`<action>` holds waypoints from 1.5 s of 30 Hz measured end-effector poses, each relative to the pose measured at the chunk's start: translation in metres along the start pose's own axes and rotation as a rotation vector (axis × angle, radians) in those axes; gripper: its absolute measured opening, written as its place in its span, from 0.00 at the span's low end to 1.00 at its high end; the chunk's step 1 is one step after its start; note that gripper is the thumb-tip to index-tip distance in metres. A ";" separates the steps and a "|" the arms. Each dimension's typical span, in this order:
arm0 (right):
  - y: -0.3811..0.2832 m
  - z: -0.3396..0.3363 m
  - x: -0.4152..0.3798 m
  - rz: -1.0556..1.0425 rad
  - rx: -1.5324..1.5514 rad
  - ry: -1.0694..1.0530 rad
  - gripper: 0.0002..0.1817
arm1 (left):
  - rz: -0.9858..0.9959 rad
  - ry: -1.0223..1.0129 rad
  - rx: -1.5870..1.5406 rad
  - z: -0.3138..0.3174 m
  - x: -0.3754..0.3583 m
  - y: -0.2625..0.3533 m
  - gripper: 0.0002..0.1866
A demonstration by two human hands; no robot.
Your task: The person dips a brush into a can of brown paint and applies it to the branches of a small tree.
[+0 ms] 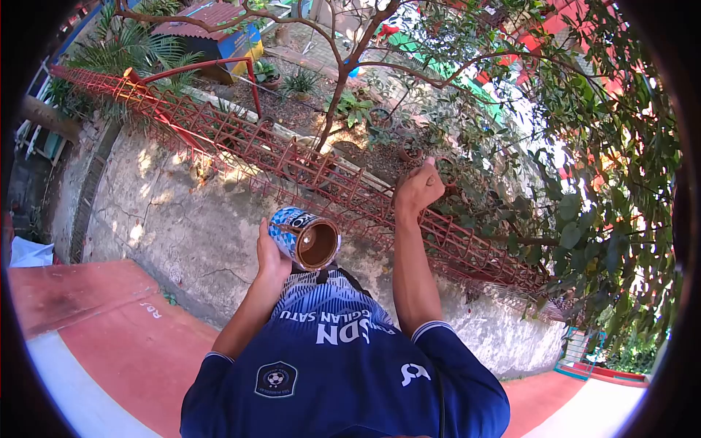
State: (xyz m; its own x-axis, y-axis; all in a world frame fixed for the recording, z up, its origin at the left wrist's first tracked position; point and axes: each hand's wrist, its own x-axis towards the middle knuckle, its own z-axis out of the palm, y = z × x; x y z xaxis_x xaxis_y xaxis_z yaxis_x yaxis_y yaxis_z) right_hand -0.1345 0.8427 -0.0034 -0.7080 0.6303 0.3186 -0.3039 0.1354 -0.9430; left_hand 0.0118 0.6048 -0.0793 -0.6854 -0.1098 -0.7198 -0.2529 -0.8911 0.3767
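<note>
My left hand (272, 255) is wrapped around the side of a paint can (283, 228) with a blue-and-white patterned label. The can is tilted, its open mouth facing me, with brown paint coating the inside and rim. Farther out, my right hand (420, 188) is closed in a fist at the red metal lattice railing (343, 175). Whatever it may grip is hidden behind the fingers. The railing's bars run diagonally along the top of a rough concrete wall (197, 212).
Leafy branches (584, 212) hang close on the right, and a thin tree trunk (336, 102) rises behind the railing. Potted plants (299, 84) stand beyond it. Below the wall lies a red-painted floor (139, 314) with a white band (80, 379).
</note>
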 end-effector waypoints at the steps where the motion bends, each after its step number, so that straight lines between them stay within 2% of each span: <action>1: -0.001 0.004 0.000 0.050 0.086 0.031 0.29 | 0.004 -0.001 0.000 -0.001 0.003 0.001 0.30; 7: -0.006 -0.023 0.007 0.056 0.305 0.113 0.30 | -0.016 0.006 0.012 -0.002 0.003 -0.001 0.29; 10: -0.011 -0.021 0.010 0.181 0.510 0.192 0.29 | -0.051 -0.015 0.040 0.002 0.005 -0.004 0.29; 11: -0.005 -0.023 0.008 0.177 0.506 0.208 0.29 | -0.059 -0.026 0.043 0.002 0.008 -0.005 0.30; 13: 0.011 -0.028 0.004 0.136 0.345 0.105 0.28 | -0.069 -0.037 0.050 0.002 0.011 -0.007 0.30; 15: 0.002 -0.032 0.000 0.146 0.356 0.082 0.29 | -0.069 -0.032 0.060 0.011 0.007 -0.005 0.29; 18: -0.005 -0.035 -0.006 0.050 0.237 0.043 0.30 | -0.074 -0.045 0.069 0.013 0.005 -0.002 0.29; 20: -0.002 -0.037 -0.007 -0.173 -0.016 0.008 0.30 | -0.074 -0.047 0.067 0.009 0.005 -0.002 0.30; 24: -0.009 -0.032 -0.006 -0.139 0.079 0.043 0.31 | -0.092 -0.064 0.051 0.003 0.009 0.001 0.30; 26: -0.006 -0.027 -0.006 -0.082 0.249 0.062 0.32 | -0.082 -0.066 0.055 0.001 0.011 0.002 0.30; 30: -0.008 -0.026 -0.009 -0.018 0.126 0.023 0.31 | -0.087 -0.061 0.066 0.002 0.010 0.002 0.30; 32: -0.016 -0.029 -0.013 0.112 0.091 0.000 0.31 | -0.085 -0.051 0.070 0.006 0.008 0.001 0.30; 33: -0.021 -0.030 -0.014 0.108 0.089 -0.005 0.31 | -0.077 -0.043 0.074 0.007 0.009 0.001 0.30; 35: -0.033 -0.030 -0.014 0.269 -0.002 -0.066 0.31 | -0.087 -0.059 0.060 0.004 0.015 -0.001 0.30; 39: -0.043 -0.022 -0.002 0.227 0.077 -0.029 0.30 | -0.073 -0.042 0.067 0.000 0.018 -0.001 0.30; 41: -0.030 -0.020 0.004 -0.019 0.119 0.016 0.30 | -0.075 -0.043 0.070 -0.003 0.020 -0.002 0.30; 45: -0.009 -0.014 -0.006 0.038 0.117 -0.045 0.30 | -0.085 -0.040 0.060 -0.002 0.023 -0.002 0.30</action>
State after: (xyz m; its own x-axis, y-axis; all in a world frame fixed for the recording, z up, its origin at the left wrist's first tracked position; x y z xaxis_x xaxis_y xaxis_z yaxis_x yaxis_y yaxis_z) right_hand -0.1182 0.8484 0.0021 -0.7477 0.5977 0.2894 -0.3465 0.0207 -0.9378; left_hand -0.0023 0.6028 -0.0976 -0.6864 -0.0159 -0.7270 -0.3509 -0.8685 0.3502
